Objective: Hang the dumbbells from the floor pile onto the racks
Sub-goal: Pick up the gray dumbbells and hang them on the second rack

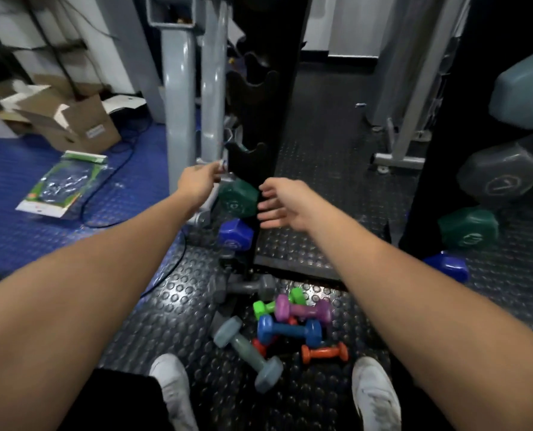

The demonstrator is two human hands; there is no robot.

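Studded black rubber flooring [181, 321] covers the gym, meeting blue matting [19, 188] at nine o'clock, where cardboard boxes [72, 119] sit. Floor pile of small dumbbells [283, 328] lies at six o'clock between white shoes [173, 384]. Left hand [196, 181] and right hand [285, 203], fingers spread and holding nothing, flank a green dumbbell [238, 197] seated on the black rack [259, 88] at twelve o'clock.

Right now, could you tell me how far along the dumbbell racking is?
Partly done: a green dumbbell and a blue one already sit on the black rack. Both the left hand and right hand reach toward it, holding nothing. The floor pile remains, and upper rack slots are empty.
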